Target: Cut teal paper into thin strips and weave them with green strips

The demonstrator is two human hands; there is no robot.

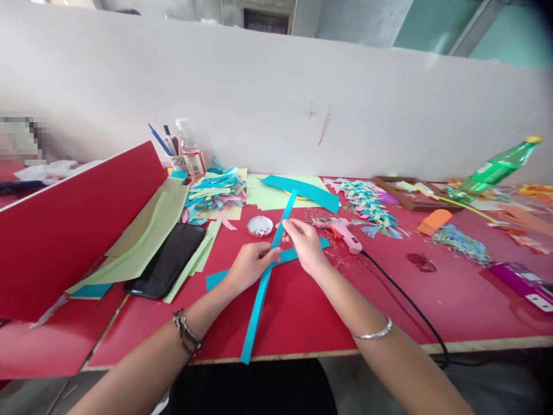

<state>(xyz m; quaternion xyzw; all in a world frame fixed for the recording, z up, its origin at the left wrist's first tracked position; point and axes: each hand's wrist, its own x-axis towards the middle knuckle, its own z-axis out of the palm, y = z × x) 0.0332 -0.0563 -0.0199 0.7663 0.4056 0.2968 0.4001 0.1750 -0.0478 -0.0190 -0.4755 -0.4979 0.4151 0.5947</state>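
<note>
Blue paper strip (pixel 258 305): runs from the centre of the frame down to the bottom edge of the red worktop (pixel 337 314), its near end at or just over that edge; a lengthwise line shows on its lower half, so it may be folded, though I can't be sure from here.
Left hand (pixel 250 262): closed in a pinch on the strip near mid-frame, thumb on top.
Right hand (pixel 306 241): pinching the same strip a little higher up, its thumb and forefinger together on it.
Crossing piece (pixel 299 253): another blue strip lies crosswise beneath the first, its ends showing either side of the hands.
Step in hand: to my eye, working along the strip by fingertip, perhaps pressing its edges flat or lining them up.
Next move calls for: I'd say a firm left hold and a light, even pinch from the right, keeping the strip straight and clear of the piece below.
Glue gun (pixel 341 229): pink, lying just right of the right hand, its cord trailing to the lower right.
Beyond the hands: a wider blue piece (pixel 317 194) rests on pale green sheets (pixel 258 196), upper centre.
</note>
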